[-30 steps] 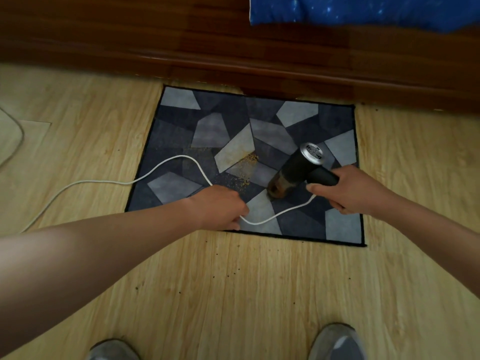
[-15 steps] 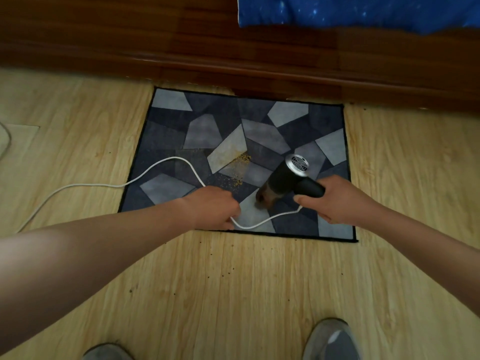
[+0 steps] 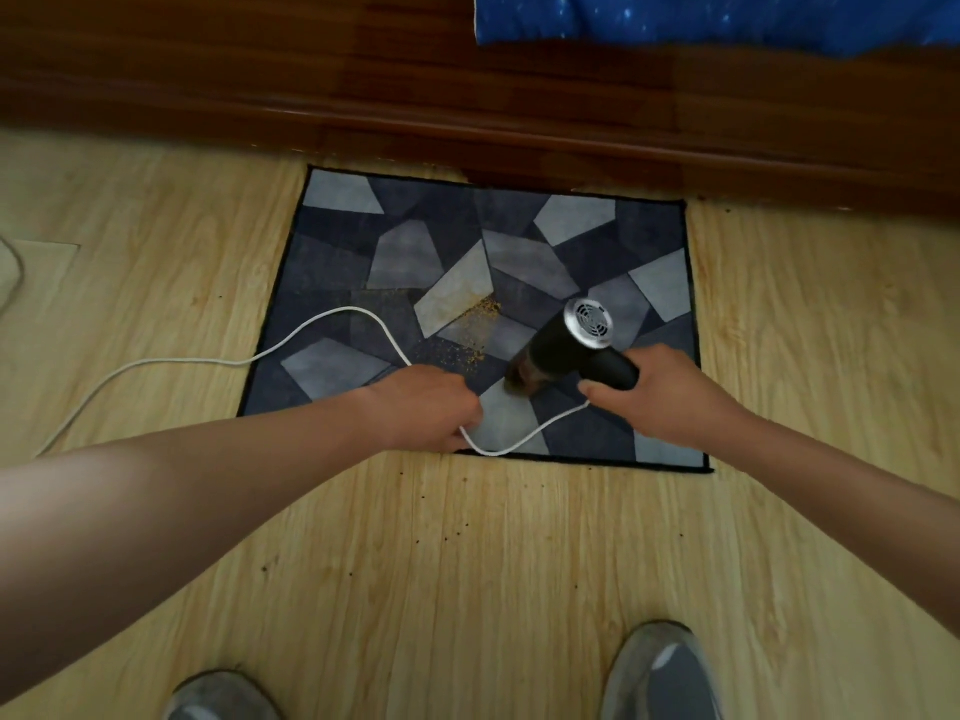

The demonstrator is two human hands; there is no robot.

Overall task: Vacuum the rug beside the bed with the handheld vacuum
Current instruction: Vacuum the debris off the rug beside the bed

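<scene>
A small rug (image 3: 524, 236) with grey and dark blue angular patches lies on the wood floor below the bed's wooden side. Yellowish crumbs (image 3: 475, 327) are scattered near its middle. My right hand (image 3: 660, 402) grips the handle of a black handheld vacuum (image 3: 561, 348) with a silver vented rear end; its nozzle points down onto the rug near the front edge, just right of the crumbs. My left hand (image 3: 431, 407) holds the vacuum's white cord (image 3: 332, 317), which loops between both hands and trails off left across the floor.
The dark wooden bed frame (image 3: 467, 122) runs along the top, with a blue blanket (image 3: 701, 18) hanging over it. Dark specks dot the light wood floor (image 3: 467, 563) in front of the rug. My two grey shoes (image 3: 660, 672) are at the bottom.
The vacuum and my right hand have shifted slightly left and nearer along the rug's front part. My left hand keeps hold of the cord. The crumbs look unchanged.
</scene>
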